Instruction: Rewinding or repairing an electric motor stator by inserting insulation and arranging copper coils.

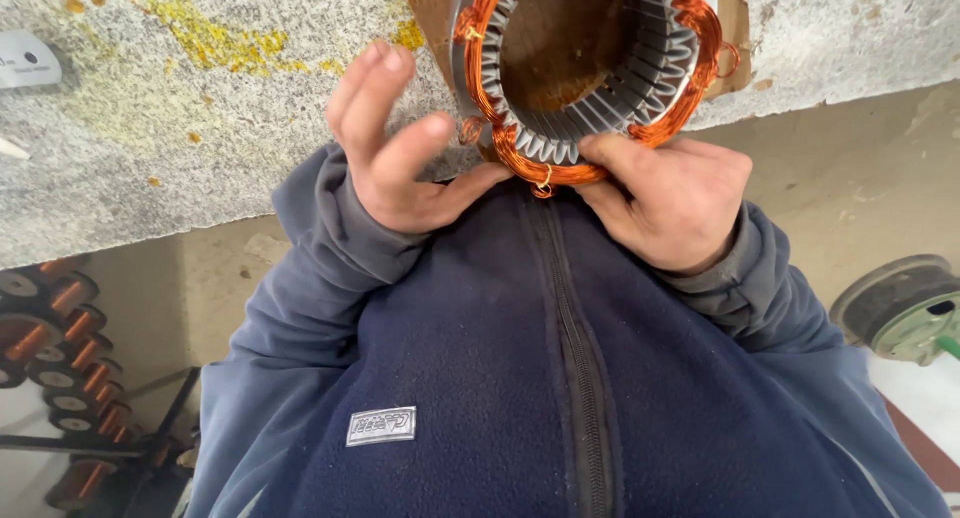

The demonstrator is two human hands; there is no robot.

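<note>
My right hand (672, 200) grips the near rim of the stator (590, 68), fingers closed on its copper winding (545, 168). My left hand (400, 148) is open, fingers spread, thumb touching the winding. The stator rests at the edge of the stone bench (150, 128), against my jacket (540, 378). Wire spools (60, 348) lie low to my left, a green motor part (905, 313) to my right.

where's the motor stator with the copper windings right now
In the head view, the stator sits top centre at the stone bench edge, right hand gripping its lower rim, left hand beside it.
</note>
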